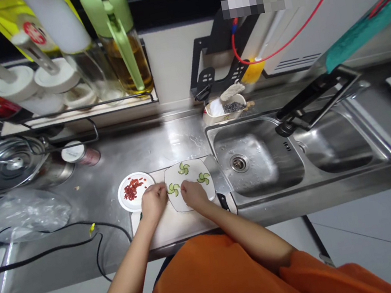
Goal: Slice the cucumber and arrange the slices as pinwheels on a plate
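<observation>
A white square plate [195, 170] lies on a white cutting board [173, 225] on the steel counter. On the plate sit three pinwheels of green cucumber slices [183, 168]. My left hand [153, 201] rests at the plate's left edge, fingers curled beside the lower-left pinwheel [173, 188]. My right hand [193, 196] covers the plate's near edge, fingers bent and pinched down on the plate; what they hold is too small to make out. A small round white dish of chopped red chilli [134, 188] stands just left of my left hand.
A double steel sink [268, 159] with a black tap [311, 102] is to the right. A knife [220, 182] lies at the board's right edge. A rack of oil bottles [122, 44] lines the wall. A pot lid [7, 165], plastic bag and black cables [64, 238] lie at left.
</observation>
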{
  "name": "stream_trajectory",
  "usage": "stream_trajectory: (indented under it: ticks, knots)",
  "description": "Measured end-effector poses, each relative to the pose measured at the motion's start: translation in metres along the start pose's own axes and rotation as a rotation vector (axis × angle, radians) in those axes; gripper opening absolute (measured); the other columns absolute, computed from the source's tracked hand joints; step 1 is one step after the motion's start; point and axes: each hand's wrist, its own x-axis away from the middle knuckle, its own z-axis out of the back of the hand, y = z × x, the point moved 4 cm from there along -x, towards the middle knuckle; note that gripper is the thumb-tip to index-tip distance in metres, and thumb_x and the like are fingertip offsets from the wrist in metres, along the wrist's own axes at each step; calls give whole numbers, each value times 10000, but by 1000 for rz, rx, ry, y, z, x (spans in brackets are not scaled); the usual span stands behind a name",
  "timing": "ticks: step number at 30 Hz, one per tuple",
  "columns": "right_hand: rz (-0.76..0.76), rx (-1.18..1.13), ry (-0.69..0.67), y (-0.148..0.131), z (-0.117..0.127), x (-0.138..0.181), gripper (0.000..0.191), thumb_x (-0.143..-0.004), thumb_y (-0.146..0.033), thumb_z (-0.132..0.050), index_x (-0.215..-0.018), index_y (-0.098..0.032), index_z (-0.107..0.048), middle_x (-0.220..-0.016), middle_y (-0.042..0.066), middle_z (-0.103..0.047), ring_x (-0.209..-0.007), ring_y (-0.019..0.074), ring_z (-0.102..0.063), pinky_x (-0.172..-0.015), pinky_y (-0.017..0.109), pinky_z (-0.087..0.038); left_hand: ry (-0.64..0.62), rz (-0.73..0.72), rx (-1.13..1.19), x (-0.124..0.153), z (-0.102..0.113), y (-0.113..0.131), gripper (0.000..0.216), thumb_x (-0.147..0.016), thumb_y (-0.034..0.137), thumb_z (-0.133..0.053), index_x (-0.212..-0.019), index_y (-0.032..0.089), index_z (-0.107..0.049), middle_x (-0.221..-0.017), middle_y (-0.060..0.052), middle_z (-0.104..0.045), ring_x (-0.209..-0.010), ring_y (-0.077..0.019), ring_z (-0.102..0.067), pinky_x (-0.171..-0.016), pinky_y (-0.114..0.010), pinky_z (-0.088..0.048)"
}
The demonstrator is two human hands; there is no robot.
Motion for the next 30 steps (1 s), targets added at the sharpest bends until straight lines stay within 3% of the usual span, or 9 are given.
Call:
stream_trajectory:
  ticks: [4, 7, 10, 12, 15, 17, 22, 30]
  knots:
    - [101, -67, 109, 16, 9, 10, 149, -848, -186, -467, -831, -187, -616, -755, 31, -640, -731, 158, -544, -645, 249, -316, 49, 13, -18, 14, 12, -6, 211, -793, 236, -483, -834, 196, -686, -830, -51, -687, -779, -177, -604, -740, -259, -438]
    - [190, -170, 382, 46, 28, 24, 172, -853, -204, -445, -799, -189, -607, -766, 35, -630, -786, 173, -524, -745, 270, -339, 110, 38, -40, 27, 19, -17, 201, -793, 252, -493, -836, 197, -681, -843, -44, -690, -758, -167, -605, -731, -253, -441]
    - [128, -157, 674, 95, 43, 41, 187, -868, -262, -415, -830, -187, -582, -814, 60, -617, -840, 210, -498, -818, 331, -328, 158, 88, -76, 39, 25, -31, 197, -798, 277, -499, -839, 202, -676, -838, -35, -691, -708, -157, -597, -706, -252, -440]
    - [-18, -109, 782, 132, 45, 49, 205, -868, -284, -388, -847, -168, -556, -842, 93, -596, -858, 235, -484, -833, 372, -316, 178, 123, -104, 44, 27, -40, 206, -801, 293, -496, -841, 199, -675, -831, -37, -689, -677, -155, -590, -689, -256, -439]
    - [-223, -71, 805, 175, 32, 57, 227, -857, -298, -358, -871, -149, -529, -875, 134, -574, -859, 263, -472, -835, 413, -300, 206, 160, -139, 46, 30, -50, 224, -804, 304, -489, -857, 187, -672, -857, -51, -690, -683, -160, -594, -703, -264, -442]
    - [-285, -78, 774, 189, 18, 59, 221, -848, -287, -343, -865, -151, -517, -869, 140, -565, -856, 271, -467, -827, 417, -298, 216, 176, -149, 46, 31, -54, 230, -806, 302, -486, -874, 183, -672, -880, -56, -689, -701, -161, -600, -728, -266, -446]
    - [-271, -72, 714, 189, -6, 58, 173, -832, -276, -364, -831, -169, -499, -826, 121, -540, -837, 264, -450, -820, 405, -299, 207, 212, -161, 40, 30, -60, 244, -805, 304, -487, -907, 180, -671, -905, -64, -688, -787, -178, -616, -780, -275, -453]
    - [-239, -95, 802, 188, -6, 61, 124, -830, -226, -323, -789, -195, -436, -809, 104, -512, -816, 250, -446, -810, 406, -322, 212, 307, -155, 23, 34, -69, 287, -777, 314, -517, -974, 181, -677, -981, -89, -678, -900, -209, -617, -838, -301, -456]
